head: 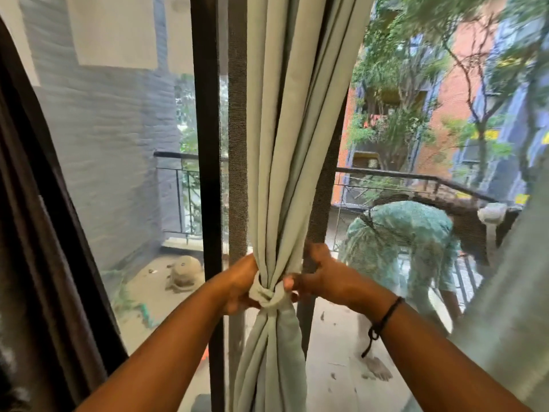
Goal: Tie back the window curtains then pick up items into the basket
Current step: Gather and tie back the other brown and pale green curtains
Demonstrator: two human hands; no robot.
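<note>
— What are you seeing at the window?

— I'm watching the pale green curtain [285,144] hanging gathered in front of the dark window frame [206,144], with a knot [269,294] cinching it.

— And the hands?

— The left hand [239,285] is gripping the bundle at the knot's left side; the right hand [322,278] is pinching fabric at its right, a black cord bracelet [383,321] circling that wrist.

— Anything else?

— A dark brown curtain [35,218] is hanging along the left edge.

The curtain [279,138] hangs between the two hands, its knot [269,295] just right of the left hand [240,286] and just left of the right hand [329,278]. Behind the left hand stands the window frame [206,144]. Beyond the right hand, past the glass, a person [404,242] bends over on the balcony before the railing [416,176].
</note>
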